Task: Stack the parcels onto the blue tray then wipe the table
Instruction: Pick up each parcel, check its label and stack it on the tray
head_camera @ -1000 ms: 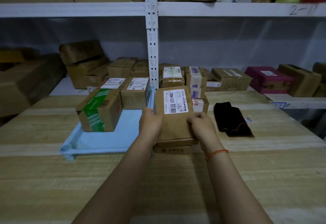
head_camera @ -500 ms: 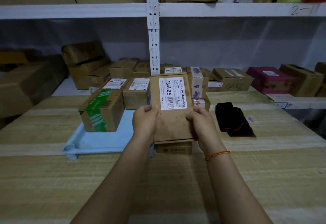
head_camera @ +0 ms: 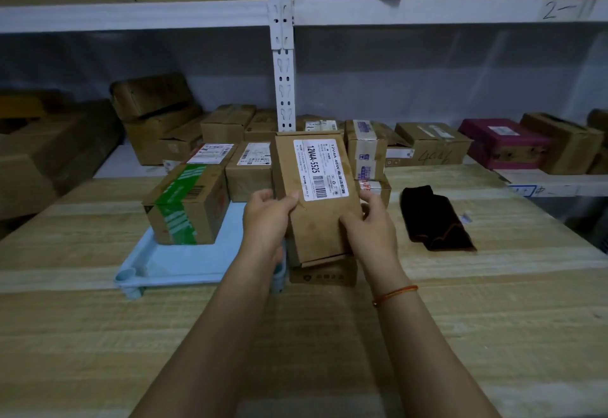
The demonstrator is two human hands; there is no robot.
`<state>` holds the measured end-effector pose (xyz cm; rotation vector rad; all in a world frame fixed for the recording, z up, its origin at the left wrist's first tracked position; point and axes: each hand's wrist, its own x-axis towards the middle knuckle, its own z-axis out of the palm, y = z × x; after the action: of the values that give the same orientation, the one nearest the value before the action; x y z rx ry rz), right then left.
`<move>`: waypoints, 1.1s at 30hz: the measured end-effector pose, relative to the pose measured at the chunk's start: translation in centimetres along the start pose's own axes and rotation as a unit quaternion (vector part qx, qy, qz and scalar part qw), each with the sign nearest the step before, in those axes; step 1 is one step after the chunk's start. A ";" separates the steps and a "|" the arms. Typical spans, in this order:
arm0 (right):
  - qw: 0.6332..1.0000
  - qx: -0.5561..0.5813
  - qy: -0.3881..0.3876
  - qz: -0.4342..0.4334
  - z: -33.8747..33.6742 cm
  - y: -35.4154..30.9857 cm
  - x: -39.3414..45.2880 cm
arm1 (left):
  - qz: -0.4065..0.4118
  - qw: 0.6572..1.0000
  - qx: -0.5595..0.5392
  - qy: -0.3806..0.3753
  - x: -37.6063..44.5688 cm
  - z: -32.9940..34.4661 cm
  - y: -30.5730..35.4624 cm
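Wooden desk [head_camera: 460, 335] w/ shelving behind. Both hands, left [head_camera: 268, 217] & right [head_camera: 370, 223], each grip pinching a side of the labelled parcel [head_camera: 316, 200], center frame, now lifted higher off the box below vs a sec ago. Likely heading left to the blue tray [head_camera: 184, 261].

You've lifted the labelled parcel [head_camera: 316, 197] clear off the box below [head_camera: 324, 274] and tilted its label toward you. Left hand [head_camera: 268, 217] and right hand [head_camera: 370, 223] rose with it, nudging leftward toward the blue tray [head_camera: 184, 263].
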<state>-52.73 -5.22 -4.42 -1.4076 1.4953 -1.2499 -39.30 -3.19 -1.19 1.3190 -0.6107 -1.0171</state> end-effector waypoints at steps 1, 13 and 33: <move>0.999 -0.044 0.006 -0.022 0.2 0.0 -0.3 | -0.001 1.000 -0.003 -0.005 -0.1 0.1 0.1; 0.930 -0.246 0.099 -0.256 3.1 -1.1 -4.4 | 0.025 0.999 -0.037 -0.019 -1.4 0.6 0.7; 0.955 -0.179 0.161 -0.174 2.9 -1.3 -4.1 | 0.253 0.944 0.208 0.020 -3.2 2.0 0.7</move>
<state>-49.00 -1.63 -4.39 -1.8340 1.8191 -1.5360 -42.28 -1.45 0.44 1.4342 -1.1111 -0.4476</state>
